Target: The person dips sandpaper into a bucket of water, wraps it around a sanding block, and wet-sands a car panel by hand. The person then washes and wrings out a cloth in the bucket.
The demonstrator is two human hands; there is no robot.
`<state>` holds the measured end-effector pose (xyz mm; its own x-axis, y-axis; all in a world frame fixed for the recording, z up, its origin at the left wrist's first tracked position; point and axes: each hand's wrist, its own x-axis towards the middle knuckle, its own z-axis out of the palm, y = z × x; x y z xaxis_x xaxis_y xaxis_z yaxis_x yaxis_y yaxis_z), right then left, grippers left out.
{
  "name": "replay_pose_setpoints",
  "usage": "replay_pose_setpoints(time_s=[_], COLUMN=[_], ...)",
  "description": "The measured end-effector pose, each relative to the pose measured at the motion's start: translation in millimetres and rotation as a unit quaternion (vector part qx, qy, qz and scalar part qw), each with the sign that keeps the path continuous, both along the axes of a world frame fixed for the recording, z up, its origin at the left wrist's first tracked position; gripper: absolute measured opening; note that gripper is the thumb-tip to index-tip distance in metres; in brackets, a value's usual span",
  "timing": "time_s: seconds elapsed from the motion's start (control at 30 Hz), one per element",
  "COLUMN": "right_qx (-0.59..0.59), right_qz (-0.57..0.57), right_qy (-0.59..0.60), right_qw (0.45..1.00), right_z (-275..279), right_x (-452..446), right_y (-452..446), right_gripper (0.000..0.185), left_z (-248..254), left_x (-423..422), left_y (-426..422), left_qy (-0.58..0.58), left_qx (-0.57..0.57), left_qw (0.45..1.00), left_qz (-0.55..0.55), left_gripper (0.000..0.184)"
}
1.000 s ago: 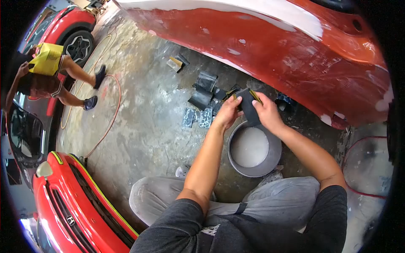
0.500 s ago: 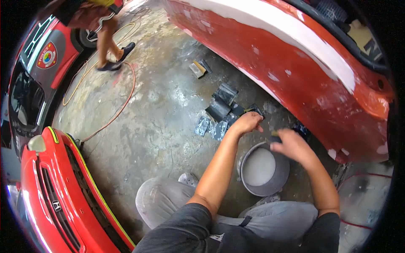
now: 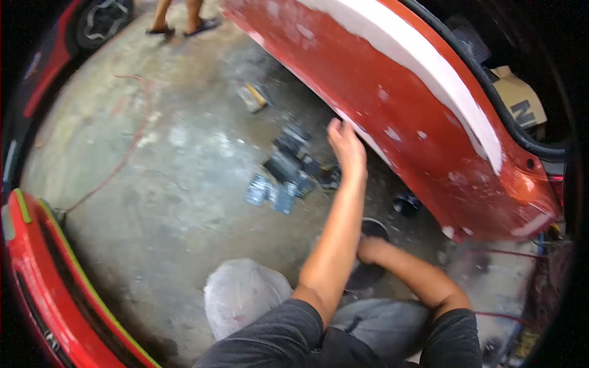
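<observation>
My left hand (image 3: 348,147) reaches forward to the lower edge of the red car panel (image 3: 392,104), its fingertips at or near the pale rim. Its fingers are blurred and partly merged, so their grip is unclear. My right hand (image 3: 373,250) is down at the grey bucket (image 3: 375,228), its fingers hidden within or behind the rim. Left of the bucket, dark sanding sheets (image 3: 283,165) and bluish speckled pieces (image 3: 282,197) lie on the floor. A small block with a yellowish side (image 3: 254,97) rests farther off.
Another person's legs (image 3: 193,15) stand at the top left. A red bumper (image 3: 55,288) lies at the lower left, near a thin red hose (image 3: 138,138). A dark round object (image 3: 406,203) sits beneath the panel. A second hose (image 3: 503,317) runs at the right.
My left hand has moved forward to the panel's edge, and my right hand has dropped into the bucket area. The dark sheet held between both hands earlier no longer shows. The other person has walked away.
</observation>
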<state>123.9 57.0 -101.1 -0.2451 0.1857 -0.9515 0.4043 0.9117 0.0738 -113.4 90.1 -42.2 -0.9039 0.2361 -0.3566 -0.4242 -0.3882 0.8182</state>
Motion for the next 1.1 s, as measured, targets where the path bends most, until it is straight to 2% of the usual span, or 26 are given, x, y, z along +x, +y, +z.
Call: replay_pose_setpoints(time_s=[0.03,0.07,0.1,0.17,0.23,0.27,0.3,0.4,0.5,0.63,0.7,0.77,0.8,0.87,0.93,1.03,1.1], right_qx=[0.083,0.099,0.139,0.232,0.286,0.305,0.323,0.332,0.34,0.377,0.387,0.392,0.393,0.37,0.351,0.398,0.412], right_qz=[0.066,0.106,0.153,0.27,0.357,0.404,0.448,0.532,0.541,0.542,0.541,0.549,0.555,0.551,0.556,0.532,0.53], right_qy=[0.127,0.153,0.244,0.381,0.449,0.437,0.427,0.352,0.318,0.385,0.415,0.403,0.4,0.351,0.317,0.356,0.386], right_qw=[0.986,0.978,0.947,0.854,0.767,0.743,0.716,0.695,0.7,0.644,0.621,0.619,0.614,0.66,0.683,0.657,0.633], right_z=[39,123,165,236,272,281,287,302,312,286,275,283,291,306,310,293,289], right_x=[4,-36,-47,-79,-109,-121,-127,-91,-75,-190,-202,-161,-141,-111,-127,-199,-183], right_y=[8,3,8,16,31,38,43,63,76,53,60,63,67,73,67,50,55], right_gripper=[0.037,0.039,0.042,0.049,0.049,0.047,0.045,0.047,0.05,0.047,0.048,0.047,0.046,0.045,0.042,0.043,0.044], left_z=[5,6,5,-4,0,14,19,18,19,9,8,15,12,17,16,10,12], left_x=[-6,-8,-8,5,22,27,32,31,28,32,31,29,29,29,27,29,30], left_y=[3,8,15,41,61,59,63,65,61,66,64,59,60,56,56,60,61], left_qy=[-0.033,-0.059,-0.084,-0.135,-0.169,-0.162,-0.151,-0.164,-0.159,-0.138,-0.144,-0.18,-0.162,-0.178,-0.174,-0.155,-0.168], left_qx=[0.017,0.016,0.012,0.113,0.191,0.183,0.174,0.142,0.131,0.178,0.197,0.197,0.191,0.192,0.199,0.22,0.234], left_qw=[0.999,0.998,0.996,0.983,0.966,0.968,0.971,0.975,0.978,0.973,0.969,0.963,0.968,0.965,0.964,0.962,0.957], left_qz=[0.013,0.024,0.036,0.045,0.051,0.057,0.061,0.052,0.041,0.051,0.031,0.022,0.023,0.011,0.018,0.037,0.039], left_gripper=[0.057,0.056,0.055,0.057,0.062,0.065,0.069,0.064,0.062,0.06,0.059,0.059,0.059,0.059,0.058,0.058,0.058])
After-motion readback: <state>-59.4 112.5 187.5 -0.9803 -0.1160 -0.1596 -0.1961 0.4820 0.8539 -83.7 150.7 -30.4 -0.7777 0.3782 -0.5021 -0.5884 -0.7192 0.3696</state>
